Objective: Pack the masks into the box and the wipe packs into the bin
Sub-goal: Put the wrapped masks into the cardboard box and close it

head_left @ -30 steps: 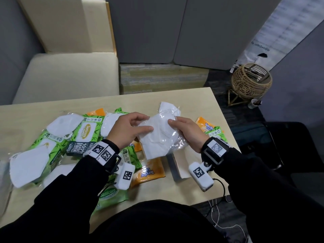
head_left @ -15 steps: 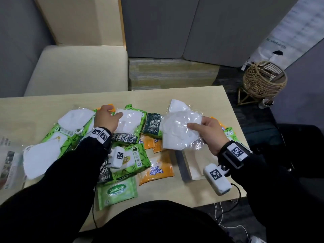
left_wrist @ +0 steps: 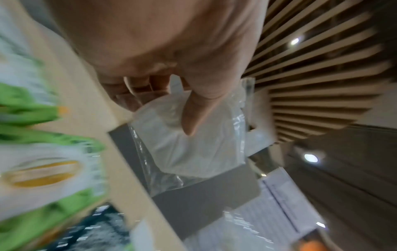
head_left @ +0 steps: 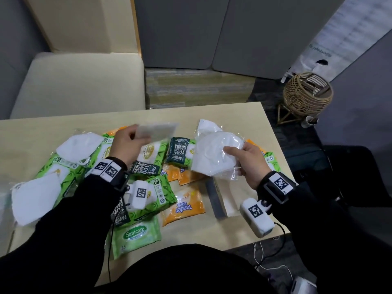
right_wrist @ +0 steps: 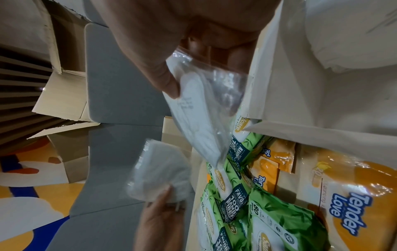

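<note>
A stack of bagged masks [head_left: 214, 155] is being pinched between thumb and fingers of the right hand [head_left: 250, 166], raised over the small box [head_left: 220, 200]; the slick plastic could be slipping free if the pinch is loosened. Farther out, another bagged mask [head_left: 157, 131] is being clamped by the left hand [head_left: 127, 145] above the wipe packs [head_left: 148, 200].

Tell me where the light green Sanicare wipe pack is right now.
In the head view, the light green Sanicare wipe pack lies flat at the wooden table's near edge, left of centre, beside the orange Tender Love wipe pack.
</note>
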{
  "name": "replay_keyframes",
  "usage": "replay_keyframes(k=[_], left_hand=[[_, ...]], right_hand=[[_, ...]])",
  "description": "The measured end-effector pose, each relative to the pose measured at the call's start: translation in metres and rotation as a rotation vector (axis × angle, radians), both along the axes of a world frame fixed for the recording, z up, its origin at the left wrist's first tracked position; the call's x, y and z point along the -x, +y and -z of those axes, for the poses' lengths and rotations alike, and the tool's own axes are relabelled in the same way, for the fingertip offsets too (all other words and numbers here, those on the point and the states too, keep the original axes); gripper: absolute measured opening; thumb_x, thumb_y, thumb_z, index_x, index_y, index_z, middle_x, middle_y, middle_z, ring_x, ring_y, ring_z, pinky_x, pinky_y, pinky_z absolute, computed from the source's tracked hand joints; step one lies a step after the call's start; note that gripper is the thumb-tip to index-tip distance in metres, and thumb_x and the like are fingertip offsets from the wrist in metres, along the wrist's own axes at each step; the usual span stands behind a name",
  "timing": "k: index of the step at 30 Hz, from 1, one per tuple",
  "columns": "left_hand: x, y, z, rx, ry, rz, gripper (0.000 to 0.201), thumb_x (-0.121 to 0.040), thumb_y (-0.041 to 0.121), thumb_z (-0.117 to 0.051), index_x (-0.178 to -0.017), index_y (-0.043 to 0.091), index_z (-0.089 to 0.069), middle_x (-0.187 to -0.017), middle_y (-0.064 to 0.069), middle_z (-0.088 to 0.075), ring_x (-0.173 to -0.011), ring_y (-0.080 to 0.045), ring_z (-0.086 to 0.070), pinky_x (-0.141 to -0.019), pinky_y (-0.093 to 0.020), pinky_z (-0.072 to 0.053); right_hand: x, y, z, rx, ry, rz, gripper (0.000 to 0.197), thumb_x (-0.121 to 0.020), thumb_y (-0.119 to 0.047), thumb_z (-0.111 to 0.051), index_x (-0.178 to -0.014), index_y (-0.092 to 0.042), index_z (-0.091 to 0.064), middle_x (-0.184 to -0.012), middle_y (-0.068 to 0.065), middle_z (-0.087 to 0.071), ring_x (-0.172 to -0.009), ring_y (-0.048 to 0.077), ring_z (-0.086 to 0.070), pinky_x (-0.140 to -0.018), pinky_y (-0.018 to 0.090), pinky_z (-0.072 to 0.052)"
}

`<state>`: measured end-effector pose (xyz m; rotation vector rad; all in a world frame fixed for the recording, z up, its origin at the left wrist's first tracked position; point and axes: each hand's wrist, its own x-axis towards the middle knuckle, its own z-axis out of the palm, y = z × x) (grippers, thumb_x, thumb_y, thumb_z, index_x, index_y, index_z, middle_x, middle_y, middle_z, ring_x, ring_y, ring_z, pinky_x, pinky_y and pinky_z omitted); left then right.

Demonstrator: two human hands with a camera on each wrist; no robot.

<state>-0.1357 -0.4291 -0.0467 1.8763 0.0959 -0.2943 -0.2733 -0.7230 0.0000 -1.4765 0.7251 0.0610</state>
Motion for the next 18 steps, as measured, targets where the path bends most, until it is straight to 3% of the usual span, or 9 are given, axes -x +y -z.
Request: replay_keyframes(k=[3, 5, 7, 9, 11, 13, 14, 16, 18], left_hand=[[0.022, -0.022, -0.047, -0.071, -0.306, 0.104, 0.034, -0.084, 0.008, -0.076, -0.117, 0.019, -0.074, -0.103, 0.003, -0.071, -0.087, -0.008, -0.064, -0.076, -0.021, -0.05], [0.043, -0.039, -0.064, -0.206, -0.532, 0.297, 0.03, -0.084, 0.016, -0.078, -0.114, 0.022, -0.075, -0.099, 0.006, -0.065, -0.08, -0.003, -0.059, -0.071, -0.021, -0.047], [0.064, -0.056, -0.072, -0.295, -0.563, 0.609, 0.041, -0.084, 0.039, -0.08, -0.123, 0.027, -0.072, -0.102, 0.01, -0.064, -0.082, -0.002, -0.059, -0.075, -0.026, -0.05], [0.08, -0.07, -0.073, -0.349, -0.449, 0.864, 0.059, -0.078, 0.063, -0.074, -0.127, 0.031, -0.07, -0.11, 0.013, -0.069, -0.093, -0.005, -0.063, -0.085, -0.031, -0.053], [0.085, -0.076, -0.071, -0.329, -0.482, 0.883, 0.046, -0.08, 0.061, -0.07, -0.116, 0.031, -0.075, -0.105, 0.016, -0.075, -0.094, -0.005, -0.066, -0.088, -0.034, -0.055], [0.082, -0.079, -0.071, -0.351, -0.659, 0.777, 0.028, -0.082, 0.047, -0.074, -0.105, 0.031, -0.077, -0.097, 0.013, -0.075, -0.088, -0.009, -0.065, -0.084, -0.04, -0.054], [0.078, -0.08, -0.072, -0.371, -0.714, 0.725, 0.031, -0.079, 0.045, -0.078, -0.106, 0.03, -0.075, -0.1, 0.011, -0.071, -0.09, -0.012, -0.062, -0.085, -0.042, -0.052], [0.07, -0.084, -0.078, -0.429, -0.699, 0.706, 0.065, -0.066, 0.05, -0.087, -0.124, 0.033, -0.063, -0.12, 0.006, -0.057, -0.108, -0.016, -0.051, -0.093, -0.039, -0.046], [0.063, -0.087, -0.086, -0.438, -0.545, 0.766, 0.095, -0.059, 0.053, -0.091, -0.143, 0.038, -0.049, -0.139, 0.008, -0.048, -0.124, -0.014, -0.044, -0.102, -0.034, -0.04]], right_hand=[[0.001, 0.003, 0.001, -0.021, -0.002, 0.005, 0.021, -0.092, -0.011, -0.073, -0.113, -0.011, -0.069, -0.094, 0.01, -0.075, -0.066, 0.021, -0.07, -0.052, 0.03, -0.05], [-0.001, 0.008, 0.0, -0.084, -0.019, 0.016, 0.03, -0.092, -0.01, -0.072, -0.122, -0.011, -0.067, -0.1, 0.013, -0.076, -0.072, 0.025, -0.071, -0.055, 0.036, -0.057], [-0.003, 0.014, -0.003, -0.119, -0.027, 0.008, 0.036, -0.091, -0.01, -0.069, -0.127, -0.01, -0.065, -0.1, 0.016, -0.075, -0.075, 0.029, -0.07, -0.062, 0.045, -0.062], [-0.002, 0.018, -0.009, -0.119, -0.045, -0.034, 0.032, -0.094, -0.004, -0.062, -0.125, -0.008, -0.066, -0.085, 0.009, -0.073, -0.062, 0.022, -0.067, -0.051, 0.034, -0.058], [0.003, 0.015, -0.012, -0.124, -0.052, -0.103, 0.026, -0.095, 0.003, -0.057, -0.116, -0.007, -0.068, -0.07, -0.001, -0.071, -0.051, 0.014, -0.064, -0.043, 0.021, -0.046], [0.01, 0.012, -0.017, -0.169, -0.042, -0.159, 0.024, -0.097, 0.004, -0.055, -0.11, -0.01, -0.068, -0.068, -0.002, -0.071, -0.05, 0.014, -0.063, -0.043, 0.021, -0.047], [0.013, 0.011, -0.018, -0.189, -0.035, -0.186, 0.025, -0.097, 0.003, -0.055, -0.112, -0.011, -0.07, -0.074, 0.001, -0.073, -0.055, 0.016, -0.066, -0.045, 0.025, -0.051], [0.019, 0.009, -0.016, -0.199, -0.019, -0.236, 0.028, -0.097, 0.001, -0.058, -0.118, -0.013, -0.071, -0.083, 0.005, -0.074, -0.062, 0.02, -0.069, -0.049, 0.03, -0.056], [0.024, 0.008, -0.015, -0.209, -0.007, -0.251, 0.029, -0.098, 0.0, -0.058, -0.121, -0.013, -0.07, -0.085, 0.005, -0.075, -0.064, 0.02, -0.07, -0.05, 0.031, -0.057]])
